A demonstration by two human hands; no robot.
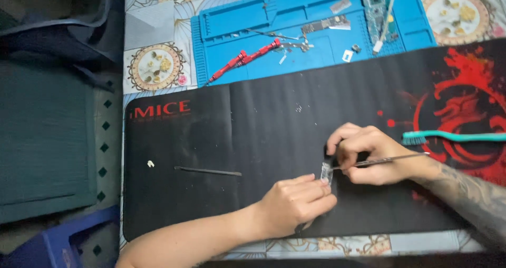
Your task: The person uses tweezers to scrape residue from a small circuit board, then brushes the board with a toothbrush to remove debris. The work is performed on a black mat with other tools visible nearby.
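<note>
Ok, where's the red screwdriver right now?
The red screwdriver lies on the blue work mat, upper centre-left of the head view, just above the black desk mat.

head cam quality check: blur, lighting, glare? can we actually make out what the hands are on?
Head view: soft all over, fine detail smeared. Left side beside the table is dim. Black mat evenly lit, no hard glare; blue work mat brighter. Left hand and right hand meet at a small pale part, too blurred to identify; the thin metal tool in the right hand reads clearly.
</note>
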